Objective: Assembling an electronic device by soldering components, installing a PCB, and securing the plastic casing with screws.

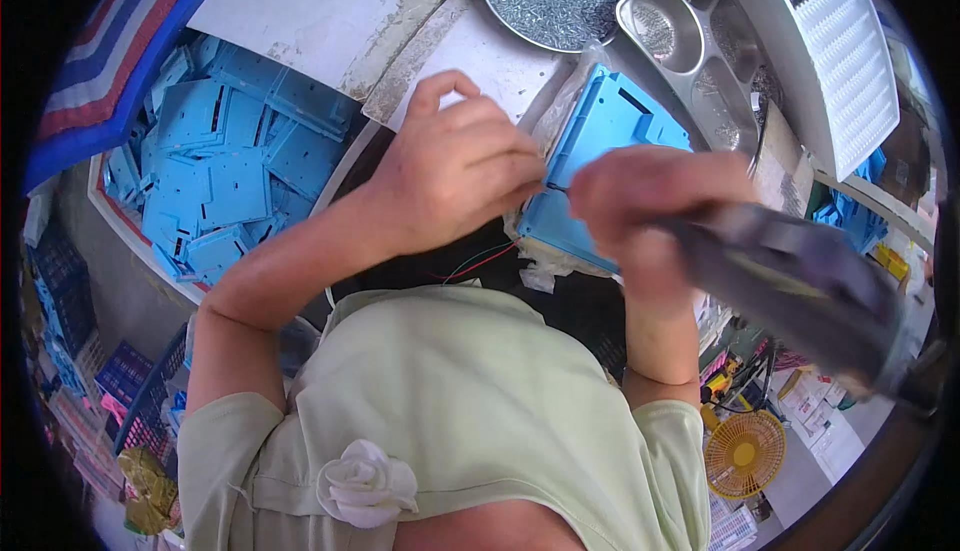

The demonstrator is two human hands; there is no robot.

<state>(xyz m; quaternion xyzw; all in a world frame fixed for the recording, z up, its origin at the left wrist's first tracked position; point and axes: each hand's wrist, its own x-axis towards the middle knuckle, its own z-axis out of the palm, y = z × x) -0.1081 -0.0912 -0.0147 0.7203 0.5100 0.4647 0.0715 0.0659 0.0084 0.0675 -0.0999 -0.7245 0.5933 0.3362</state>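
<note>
My right hand [655, 201] is closed around a dark electric screwdriver [800, 286], whose body is smeared by motion. The thin bit points left, over the left side of a light-blue plastic panel [600, 136] in front of me. Close by the bit's tip is my left hand [460, 166], its thumb and forefinger pressed together and its other fingers bent. Whatever that pinch holds is too small to make out. Slots and raised edges show on the panel, which rests on a plastic-wrapped block; my right hand covers part of it.
At the left, a bin holds many similar blue panels [205, 151]. Small screws fill a round metal dish [550, 1] at the far side. To its right are a metal compartment tray [662, 26] and a white ridged box [850, 61]. A yellow basket [745, 454] sits lower right.
</note>
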